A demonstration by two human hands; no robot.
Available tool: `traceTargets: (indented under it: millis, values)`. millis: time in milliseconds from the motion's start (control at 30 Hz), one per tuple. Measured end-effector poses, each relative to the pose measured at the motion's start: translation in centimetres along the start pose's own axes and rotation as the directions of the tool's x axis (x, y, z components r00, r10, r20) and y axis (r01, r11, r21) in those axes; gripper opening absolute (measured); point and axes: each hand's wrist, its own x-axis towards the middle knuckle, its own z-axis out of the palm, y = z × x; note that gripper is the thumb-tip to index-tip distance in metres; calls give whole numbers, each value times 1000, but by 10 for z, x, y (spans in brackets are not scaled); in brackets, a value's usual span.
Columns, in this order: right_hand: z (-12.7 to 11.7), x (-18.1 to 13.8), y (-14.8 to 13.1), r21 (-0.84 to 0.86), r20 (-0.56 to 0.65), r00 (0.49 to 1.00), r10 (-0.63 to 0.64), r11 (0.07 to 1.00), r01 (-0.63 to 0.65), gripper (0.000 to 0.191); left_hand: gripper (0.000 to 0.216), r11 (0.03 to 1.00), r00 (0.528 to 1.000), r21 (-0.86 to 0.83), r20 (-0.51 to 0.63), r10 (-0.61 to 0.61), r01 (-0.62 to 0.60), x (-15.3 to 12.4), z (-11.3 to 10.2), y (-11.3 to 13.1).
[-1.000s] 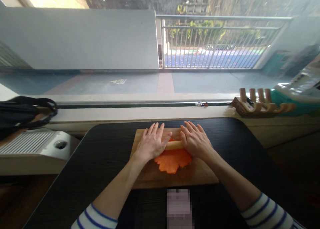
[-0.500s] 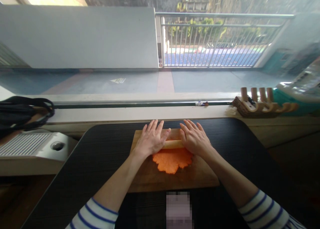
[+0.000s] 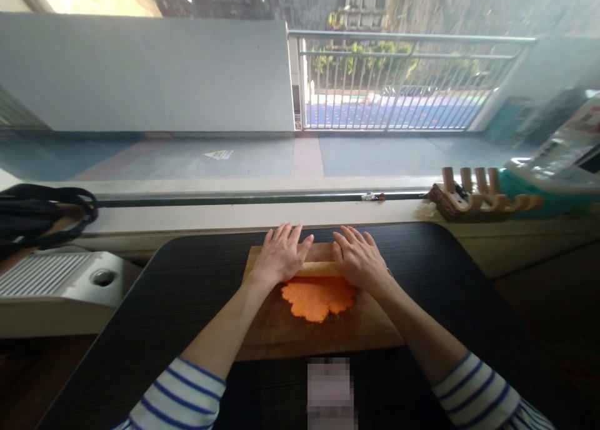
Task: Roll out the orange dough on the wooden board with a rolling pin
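A flat sheet of orange dough [image 3: 317, 300] with a ragged near edge lies on a wooden board [image 3: 323, 342]. Across its far side rests a pale wooden rolling pin [image 3: 320, 269]. My left hand [image 3: 281, 255] lies over the pin's left end, palm down, fingers stretched forward and thumb apart. Over the right end, my right hand [image 3: 360, 255] lies the same way, with its fingers extended. Both palms cover the pin's ends, so only its middle shows. Neither hand is wrapped round it.
The board lies on a black table [image 3: 187, 305] below a window sill [image 3: 225, 216]. At the right stand a wooden rack with pegs [image 3: 473, 199] and a teal container [image 3: 520, 186]. A white slatted unit [image 3: 60, 286] and a black bag [image 3: 42, 214] are at the left.
The rolling pin and both hands have moved slightly away from me, toward the dough's far edge. The whole view has shifted a little. Both hands stay flat on the pin.
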Motion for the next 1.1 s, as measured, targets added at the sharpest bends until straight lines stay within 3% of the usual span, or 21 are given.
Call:
traceTargets:
  millis: [300, 467, 667, 900, 1100]
  values:
    - [4, -28, -7, -46, -152, 986, -62, 997, 55, 43, 73, 1000, 993, -18, 116, -18, 20, -28, -5, 7]
    - [7, -48, -10, -61, -231, 967, -107, 994, 96, 43, 73, 999, 996, 39, 89, 8, -11, -48, -9, 14]
    - [9, -74, -13, -71, -255, 953, -162, 986, 149, 46, 69, 997, 995, 48, 89, 54, -59, -72, -10, 17]
    - [13, -105, -17, -85, -296, 930, -216, 976, 200, 49, 67, 987, 990, 80, -3, 139, -138, -103, -6, 19]
    - [10, -96, -14, -78, -240, 946, -216, 976, 203, 51, 67, 991, 994, 84, 24, 104, -106, -95, -9, 20]
